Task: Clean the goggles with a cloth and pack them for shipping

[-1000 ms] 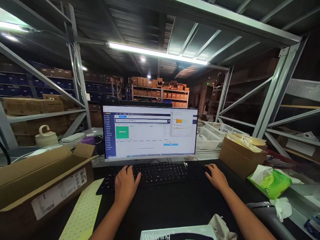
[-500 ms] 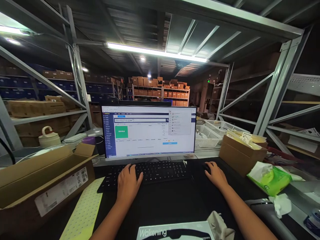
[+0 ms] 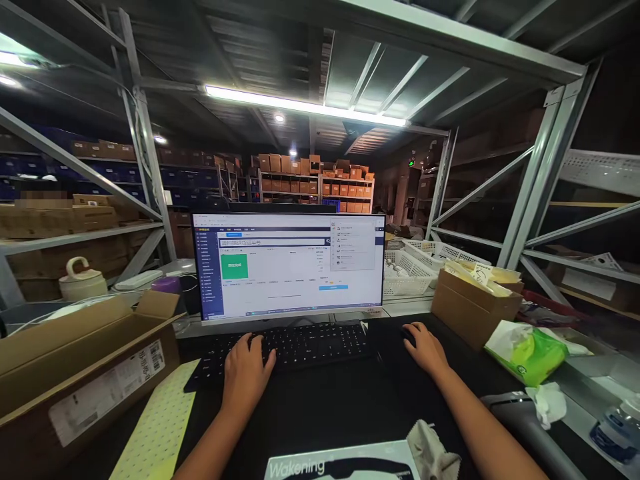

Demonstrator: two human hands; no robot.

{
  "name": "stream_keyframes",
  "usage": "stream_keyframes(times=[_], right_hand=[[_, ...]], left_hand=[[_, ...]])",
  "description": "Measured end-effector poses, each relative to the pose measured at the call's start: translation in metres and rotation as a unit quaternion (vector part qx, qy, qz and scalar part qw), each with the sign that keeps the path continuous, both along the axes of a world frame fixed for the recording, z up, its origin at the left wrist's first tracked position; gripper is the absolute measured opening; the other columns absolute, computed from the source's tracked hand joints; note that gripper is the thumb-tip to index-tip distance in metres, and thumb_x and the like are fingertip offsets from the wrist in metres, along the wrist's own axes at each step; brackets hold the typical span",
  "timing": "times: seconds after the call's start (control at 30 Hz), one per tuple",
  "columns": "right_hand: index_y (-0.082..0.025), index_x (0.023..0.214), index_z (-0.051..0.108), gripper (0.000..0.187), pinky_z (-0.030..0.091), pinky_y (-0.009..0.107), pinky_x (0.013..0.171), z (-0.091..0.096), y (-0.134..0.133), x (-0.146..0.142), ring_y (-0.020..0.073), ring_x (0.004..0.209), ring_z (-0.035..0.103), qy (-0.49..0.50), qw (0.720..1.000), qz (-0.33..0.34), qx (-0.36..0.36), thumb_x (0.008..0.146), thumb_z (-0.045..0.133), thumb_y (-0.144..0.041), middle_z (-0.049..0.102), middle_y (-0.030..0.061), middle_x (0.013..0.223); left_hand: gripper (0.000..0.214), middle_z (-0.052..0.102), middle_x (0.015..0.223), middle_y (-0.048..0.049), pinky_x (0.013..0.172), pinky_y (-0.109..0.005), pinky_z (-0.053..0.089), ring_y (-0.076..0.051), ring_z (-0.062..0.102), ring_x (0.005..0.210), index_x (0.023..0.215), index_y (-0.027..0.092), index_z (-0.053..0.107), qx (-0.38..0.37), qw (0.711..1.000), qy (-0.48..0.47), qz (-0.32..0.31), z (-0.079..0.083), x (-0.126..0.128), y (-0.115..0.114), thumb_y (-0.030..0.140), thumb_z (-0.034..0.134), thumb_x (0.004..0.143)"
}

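Note:
My left hand (image 3: 245, 373) lies on the left part of a black keyboard (image 3: 300, 347), fingers spread flat over the keys. Cupped over a black mouse (image 3: 407, 335) to the right of the keyboard is my right hand (image 3: 425, 348), which mostly hides it. Behind the keyboard stands a lit monitor (image 3: 287, 265) showing a software window with a green square. Both forearms rest on a black desk mat (image 3: 345, 407).
An open cardboard box (image 3: 75, 367) with a barcode label sits at the left, a yellow perforated sheet (image 3: 155, 427) beside it. At the right are a small brown box (image 3: 475, 303), a green tissue pack (image 3: 525, 350) and white baskets (image 3: 415, 263). Metal shelving surrounds the desk.
The popup at the screen's top right changed from orange bars to a list. The view has drifted slightly; both hands stay on keyboard and mouse.

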State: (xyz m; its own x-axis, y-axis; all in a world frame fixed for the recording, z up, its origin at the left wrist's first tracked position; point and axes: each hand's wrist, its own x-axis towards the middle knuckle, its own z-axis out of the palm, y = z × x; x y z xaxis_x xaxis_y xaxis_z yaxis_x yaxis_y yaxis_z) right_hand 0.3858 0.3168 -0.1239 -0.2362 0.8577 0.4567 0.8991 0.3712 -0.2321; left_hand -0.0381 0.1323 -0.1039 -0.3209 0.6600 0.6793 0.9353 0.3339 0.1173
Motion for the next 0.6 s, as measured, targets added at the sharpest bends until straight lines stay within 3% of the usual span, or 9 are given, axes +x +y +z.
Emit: stream_keyframes(times=[0.27,0.37,0.47,0.6], right_hand=[[-0.027,0.127,0.064,0.037,0.048,0.036,0.093,0.001,-0.002,-0.002,0.0252,0.111,0.064,-0.003,1.0,-0.013,-0.005,0.091,0.055,-0.028,0.055,0.0094,0.135],[-0.027,0.126,0.064,0.036,0.049,0.036,0.092,0.002,-0.003,-0.002,0.0258,0.111,0.064,-0.007,1.0,-0.013,-0.004,0.092,0.054,-0.028,0.056,0.0096,0.134],[-0.027,0.125,0.064,0.035,0.049,0.036,0.091,0.001,-0.003,-0.001,0.0254,0.108,0.065,-0.008,1.0,-0.011,-0.001,0.092,0.053,-0.028,0.056,0.0095,0.132],[-0.026,0.126,0.062,0.036,0.049,0.037,0.091,-0.002,-0.001,-0.001,0.0257,0.107,0.065,0.0,1.0,-0.009,0.004,0.091,0.054,-0.026,0.057,0.0104,0.13]], left_hand=[[0.043,0.054,0.126,-0.0242,0.099,-0.051,0.046,-0.037,0.055,0.115,0.118,0.005,0.063,0.013,1.0,-0.002,-0.016,0.006,0.004,-0.002,0.034,0.044,0.092],[0.039,0.055,0.127,-0.024,0.099,-0.052,0.046,-0.037,0.055,0.116,0.115,0.007,0.064,0.028,0.999,-0.005,-0.028,0.015,0.011,-0.005,0.032,0.045,0.091],[0.036,0.054,0.126,-0.0234,0.099,-0.053,0.047,-0.037,0.055,0.117,0.114,0.009,0.063,0.053,0.998,-0.007,-0.041,0.038,0.019,-0.011,0.031,0.047,0.09],[0.038,0.052,0.128,-0.0199,0.102,-0.048,0.048,-0.033,0.053,0.123,0.117,0.012,0.061,0.099,0.993,0.0,-0.064,0.089,0.032,-0.032,0.037,0.047,0.092]])
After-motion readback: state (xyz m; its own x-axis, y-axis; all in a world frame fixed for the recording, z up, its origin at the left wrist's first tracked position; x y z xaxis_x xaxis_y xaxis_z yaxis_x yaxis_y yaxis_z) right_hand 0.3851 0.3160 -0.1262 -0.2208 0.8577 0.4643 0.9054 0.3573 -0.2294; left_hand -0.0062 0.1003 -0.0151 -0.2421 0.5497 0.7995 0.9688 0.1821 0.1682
